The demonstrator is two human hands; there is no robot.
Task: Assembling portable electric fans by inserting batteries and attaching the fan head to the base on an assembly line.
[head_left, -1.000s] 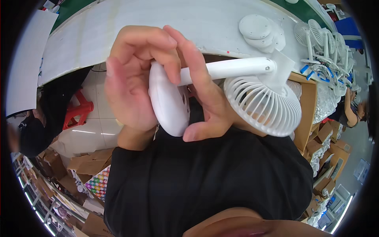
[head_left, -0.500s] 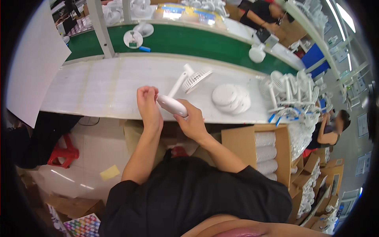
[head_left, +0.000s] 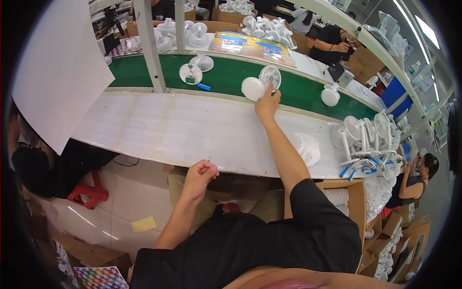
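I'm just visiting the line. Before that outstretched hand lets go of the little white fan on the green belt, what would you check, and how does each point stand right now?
1. Right hand at the fan: ok, fingertips touch its round grille.
2. Fan fully over the green belt: ok, base disc and head both lie on the green.
3. Room around it: ok, the nearest other fan sits apart to the left.
4. Fan lying steady: cannot tell, the hand covers part of it.
5. Left hand out of the way: ok, loosely curled near the white table's near edge, holding nothing visible.
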